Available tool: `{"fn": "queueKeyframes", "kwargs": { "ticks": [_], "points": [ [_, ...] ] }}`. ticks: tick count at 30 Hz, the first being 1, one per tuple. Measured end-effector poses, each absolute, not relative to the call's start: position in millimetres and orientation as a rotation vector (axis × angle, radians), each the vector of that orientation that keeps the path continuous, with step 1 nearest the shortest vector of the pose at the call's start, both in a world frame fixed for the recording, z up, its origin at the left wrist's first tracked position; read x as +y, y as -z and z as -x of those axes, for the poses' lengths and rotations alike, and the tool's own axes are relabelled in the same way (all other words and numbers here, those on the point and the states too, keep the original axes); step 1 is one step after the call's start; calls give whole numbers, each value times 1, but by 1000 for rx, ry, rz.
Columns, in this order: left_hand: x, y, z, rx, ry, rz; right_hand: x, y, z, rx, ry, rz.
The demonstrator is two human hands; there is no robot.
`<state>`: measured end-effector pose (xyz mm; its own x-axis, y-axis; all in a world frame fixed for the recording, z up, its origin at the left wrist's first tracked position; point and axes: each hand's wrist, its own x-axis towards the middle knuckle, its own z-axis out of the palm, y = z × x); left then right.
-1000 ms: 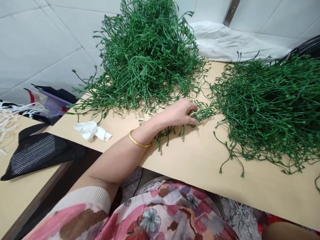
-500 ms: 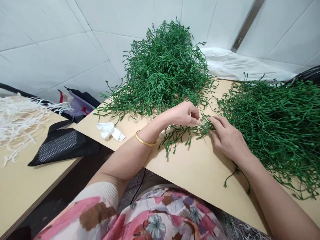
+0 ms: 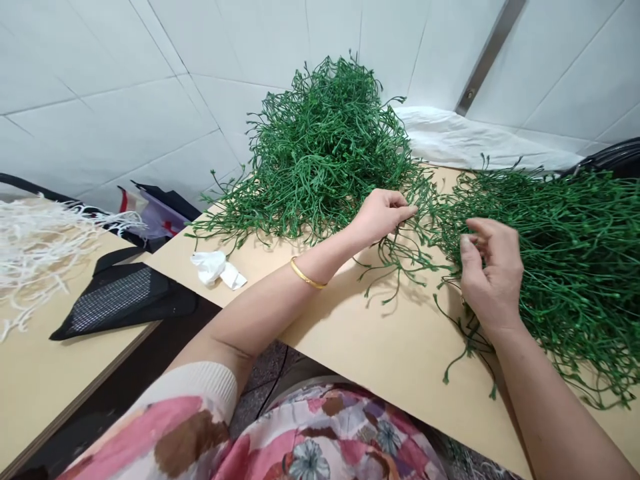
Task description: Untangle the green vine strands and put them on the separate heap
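My left hand (image 3: 383, 215) pinches a few thin green plastic stems (image 3: 399, 261) with small budded tips. They hang below its fingers over the table (image 3: 350, 333), their ends fanned out. To the right, my right hand (image 3: 493, 277) is raised at the edge of the right-hand heap of green stems (image 3: 575, 247). Its fingers are curled but apart from the thumb, and nothing shows between them. Behind my left hand rises a tall, tangled pile of the same stems (image 3: 325, 133). A few loose stems (image 3: 463, 347) lie beside my right wrist.
A crumpled white tissue (image 3: 215, 268) lies near the table's left edge. Across a dark gap, a second table (image 3: 60, 373) bears white strands (image 3: 40, 240) and a black mesh pouch (image 3: 115, 297). White cloth or plastic (image 3: 465, 137) lies along the tiled wall (image 3: 275, 40).
My right hand has come away from the small bunch, moved right and opened. My left hand has shifted slightly right and up, now holding stems that hang down.
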<state>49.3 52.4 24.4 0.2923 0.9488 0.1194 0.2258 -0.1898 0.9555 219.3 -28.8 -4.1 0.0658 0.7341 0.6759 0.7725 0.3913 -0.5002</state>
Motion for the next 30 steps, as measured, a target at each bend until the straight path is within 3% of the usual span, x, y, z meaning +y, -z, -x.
{"fn": "queueKeyframes", "kwargs": {
  "ticks": [6, 11, 21, 30],
  "points": [
    [50, -4, -59, 1127, -929, -1231, -31, 14, -212, -1834, -193, 1292],
    [46, -1, -51, 1058, -878, -1012, -26, 29, -212, -2129, 25, 1453],
    [47, 5, -47, 989, -831, -1024, -34, 20, -211, -1959, 500, 1544],
    [43, 0, -47, 997, -797, -1161, -27, 31, -198, -2089, 162, 1653]
  ]
}}
